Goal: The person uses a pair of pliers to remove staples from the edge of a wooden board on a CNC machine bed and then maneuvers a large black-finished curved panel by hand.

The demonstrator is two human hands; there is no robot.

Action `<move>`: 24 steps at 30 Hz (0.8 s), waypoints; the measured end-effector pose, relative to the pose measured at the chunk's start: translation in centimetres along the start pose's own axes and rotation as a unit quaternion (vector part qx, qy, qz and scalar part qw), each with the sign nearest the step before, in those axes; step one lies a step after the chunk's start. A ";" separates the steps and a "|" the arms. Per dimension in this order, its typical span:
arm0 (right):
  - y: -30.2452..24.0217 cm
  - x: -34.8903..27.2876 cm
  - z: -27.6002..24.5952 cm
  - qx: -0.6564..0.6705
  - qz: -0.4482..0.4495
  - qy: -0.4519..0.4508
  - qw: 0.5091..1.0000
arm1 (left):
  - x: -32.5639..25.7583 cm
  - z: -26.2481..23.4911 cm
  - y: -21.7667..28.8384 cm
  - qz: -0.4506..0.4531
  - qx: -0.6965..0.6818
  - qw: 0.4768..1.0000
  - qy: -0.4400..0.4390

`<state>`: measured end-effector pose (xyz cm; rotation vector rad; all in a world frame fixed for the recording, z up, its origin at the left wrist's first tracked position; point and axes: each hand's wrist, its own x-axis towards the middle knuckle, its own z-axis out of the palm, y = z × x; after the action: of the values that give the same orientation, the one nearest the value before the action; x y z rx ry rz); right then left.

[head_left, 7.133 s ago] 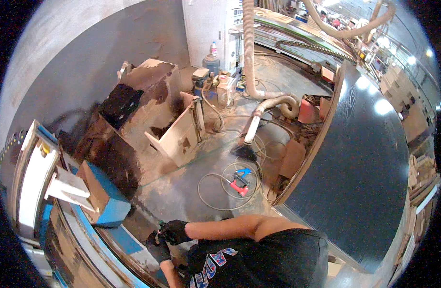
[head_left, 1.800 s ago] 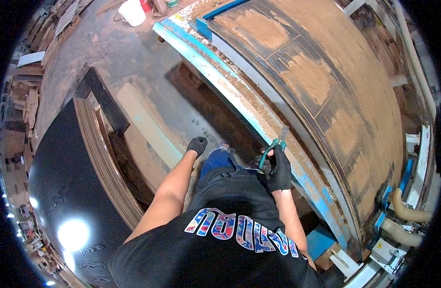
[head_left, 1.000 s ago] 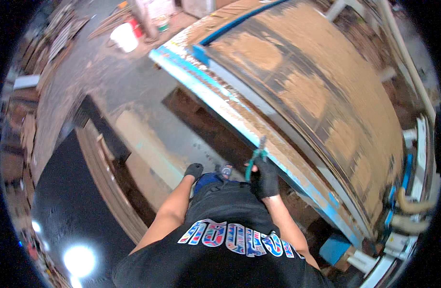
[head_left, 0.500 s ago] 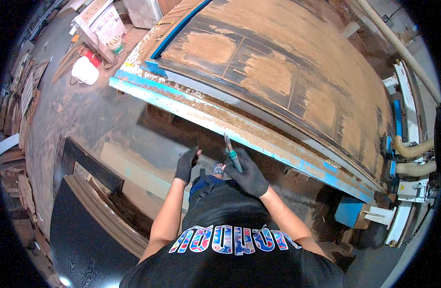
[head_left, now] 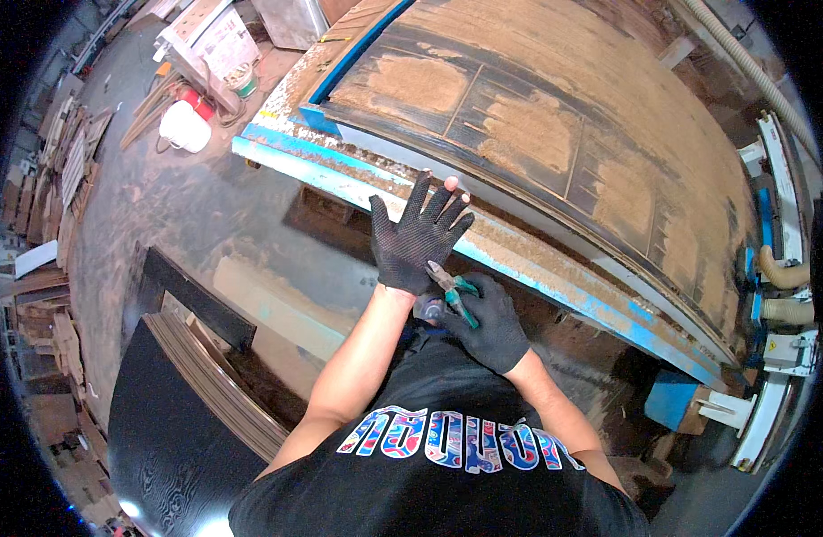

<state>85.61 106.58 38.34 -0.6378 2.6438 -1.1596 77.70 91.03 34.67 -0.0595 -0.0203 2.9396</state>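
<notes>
a worker in a black printed t-shirt point(head_left: 447, 474) stands at the near long edge of a large, sawdust-covered machine bed point(head_left: 555, 152), seen from above. the left hand point(head_left: 418, 240), in a black knit glove with one fingertip torn bare, is raised with palm flat and all fingers spread wide, gripping nothing; its fingertips reach over the bed's blue-painted edge rail point(head_left: 358, 179), though whether they touch it cannot be told. the right hand point(head_left: 488, 320), also in a black glove, is closed around a pair of green-handled pliers point(head_left: 450, 288), held just below the left wrist, with the metal nose pointing up and left toward the left palm. the pliers sit in front of the worker's chest, just short of the bed's near edge and not resting on it.

pale sawdust lies in patches across the dark curved panels of the bed, thickest along the near edge. off the bed's far left corner, a white bucket point(head_left: 184, 127) stands on the dusty concrete floor point(head_left: 161, 215). by the worker's left side, a dark wood-grain panel point(head_left: 174, 438) lies on the floor beside stacked boards. at the bed's right end, a blue box point(head_left: 673, 400) sits under the frame, near white machine fittings and tan hoses point(head_left: 783, 277).
</notes>
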 end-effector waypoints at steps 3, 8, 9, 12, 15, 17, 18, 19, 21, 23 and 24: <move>0.5 -0.2 -0.3 -0.090 -0.045 0.036 0.994 | -0.1 0.0 -0.1 -0.002 0.010 1.000 -0.002; 1.2 -0.8 -0.1 -0.168 -0.050 0.049 0.983 | -0.8 0.6 -0.5 0.004 0.022 1.000 0.003; 1.2 -0.8 -0.2 -0.167 -0.049 0.049 0.984 | -1.0 1.0 -0.6 0.000 0.016 1.000 -0.008; 0.5 -0.7 -1.0 -0.192 -0.047 0.036 0.980 | -1.4 2.0 -0.8 -0.002 0.024 0.999 -0.039; 0.0 -0.8 -1.3 -0.216 -0.060 0.108 0.969 | -1.6 2.6 -0.7 -0.015 0.125 0.991 -0.049; -0.6 -0.8 -2.1 -0.206 -0.069 0.121 0.968 | -2.0 2.4 -0.8 -0.012 0.312 0.949 -0.030; -0.9 -0.8 -2.4 -0.197 -0.077 0.136 0.968 | -2.5 2.4 -0.7 -0.010 0.312 0.950 -0.029; -0.9 -0.8 -2.8 -0.195 -0.083 0.152 0.965 | -3.0 2.5 -0.6 -0.011 0.411 0.911 -0.031; -1.1 -0.9 -3.5 -0.190 -0.090 0.165 0.964 | -4.0 2.7 -0.8 0.017 0.547 0.836 -0.029; -1.6 -1.0 -4.3 -0.184 -0.097 0.180 0.961 | -4.9 2.8 0.3 0.015 0.570 0.818 -0.073; -2.0 -1.0 -4.8 -0.179 -0.102 0.185 0.961 | -5.2 2.9 0.5 0.014 0.592 0.798 -0.115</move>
<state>85.53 108.91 43.06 -0.8448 3.2159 -0.9250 82.61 89.43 37.72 0.4734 1.7132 2.4011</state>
